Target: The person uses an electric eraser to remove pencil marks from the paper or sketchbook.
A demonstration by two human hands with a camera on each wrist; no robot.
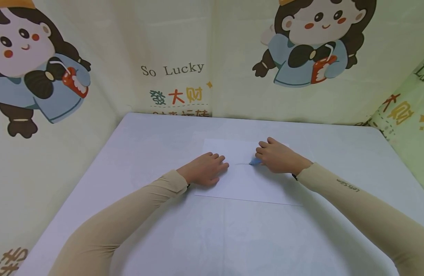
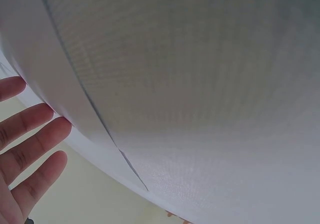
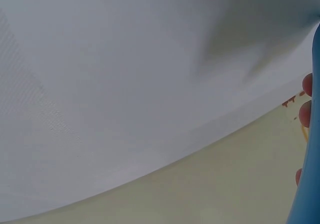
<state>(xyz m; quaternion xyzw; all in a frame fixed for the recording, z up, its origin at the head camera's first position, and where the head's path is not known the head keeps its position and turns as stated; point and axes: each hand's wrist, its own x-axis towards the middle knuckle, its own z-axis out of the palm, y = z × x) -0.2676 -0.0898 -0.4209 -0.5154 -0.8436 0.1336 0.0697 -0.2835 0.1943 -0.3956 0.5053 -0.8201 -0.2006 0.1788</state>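
On the white bench lies a sheet of white paper; at its left side rests the left hand, fingers spread and holding nothing. Further right, the right hand grasps a blue pen in its fingers, tip down at the right end of a faint line on the paper.

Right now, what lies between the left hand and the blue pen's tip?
White paper bearing a faint line, seen in the head view.

cream backdrop, printed cartoon figures; whitish tabletop.
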